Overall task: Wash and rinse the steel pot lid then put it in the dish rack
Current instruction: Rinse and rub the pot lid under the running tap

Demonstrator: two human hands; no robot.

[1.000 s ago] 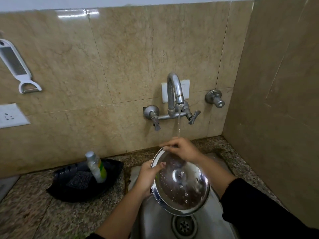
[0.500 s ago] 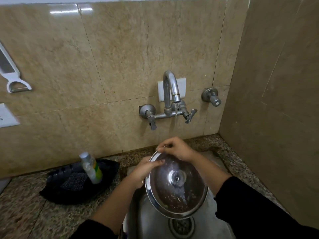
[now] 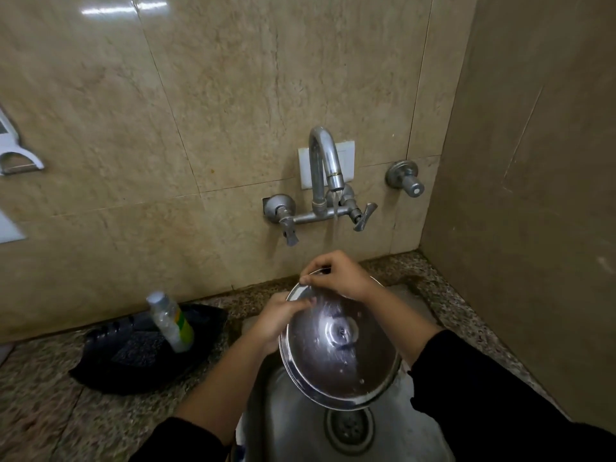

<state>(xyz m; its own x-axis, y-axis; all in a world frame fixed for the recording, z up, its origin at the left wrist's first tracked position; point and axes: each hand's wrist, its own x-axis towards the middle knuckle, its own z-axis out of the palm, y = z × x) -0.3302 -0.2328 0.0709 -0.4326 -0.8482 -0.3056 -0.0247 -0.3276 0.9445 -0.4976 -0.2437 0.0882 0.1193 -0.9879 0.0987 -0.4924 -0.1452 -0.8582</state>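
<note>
Steel pot lid (image 3: 340, 355) held over the steel sink (image 3: 290, 425), tilted, concave underside toward the camera, far edge raised toward the wall, near edge dipped low just above the drain (image 3: 349, 430). Round, so no long axis to speak of; central rivet boss near the middle of the underside, wet and streaked with droplets. Held up in the air, not resting on the basin.

Left hand (image 3: 278, 320) clamped on the lid's left rim, thumb laid across the inner face, fingers hidden behind the metal. Right hand (image 3: 336, 276) closed over the top far rim, fingers curled and pinching the edge, knuckles up. Both forearms in from below, black sleeves (image 3: 483, 378) pushed back from the wrists.

Wall-mounted tap (image 3: 325, 168) directly above, gooseneck spout curving down, a thin stream of water (image 3: 335, 221) running toward the right hand and the lid's upper edge. Lever handles at either side of the mixer bar, a separate valve knob (image 3: 405, 178) on the tile to the right.

Speckled granite counter (image 3: 50, 405) around the sink. Black tray (image 3: 133, 358) left of the basin, holding a dark scrubber and a clear bottle (image 3: 170, 320) with a green and yellow label, leaning toward the upper left. White peeler (image 3: 16, 158) hung on the beige tiled wall at the far left edge, partly cut off.
</note>
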